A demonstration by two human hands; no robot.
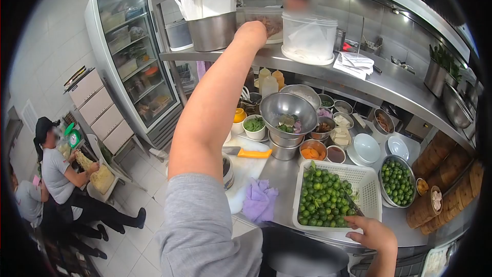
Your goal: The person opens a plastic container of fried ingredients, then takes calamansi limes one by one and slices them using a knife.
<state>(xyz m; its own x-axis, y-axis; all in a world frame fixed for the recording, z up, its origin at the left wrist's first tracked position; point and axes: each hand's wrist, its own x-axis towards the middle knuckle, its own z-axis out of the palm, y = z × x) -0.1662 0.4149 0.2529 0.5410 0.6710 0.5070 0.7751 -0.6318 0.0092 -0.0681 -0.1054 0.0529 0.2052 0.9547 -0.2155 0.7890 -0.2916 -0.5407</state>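
Observation:
My left hand is stretched up to the steel shelf, at a clear plastic container with brownish contents. Its fingers are turned away from view, so what they hold, if anything, is hidden. Low on the right, my right hand is at the front rim of a white plastic basket. Small green citrus fruits, some with leaves, fill most of the basket. A narrow dark blade-like tool runs from my right fingers over the fruit; its exact kind is unclear.
A steel bowl stands among small food containers. Left of the basket lie a purple cloth and a yellow-handled knife. More green fruits fill a bowl near bamboo steamers. People work at left; another person stands behind the shelf.

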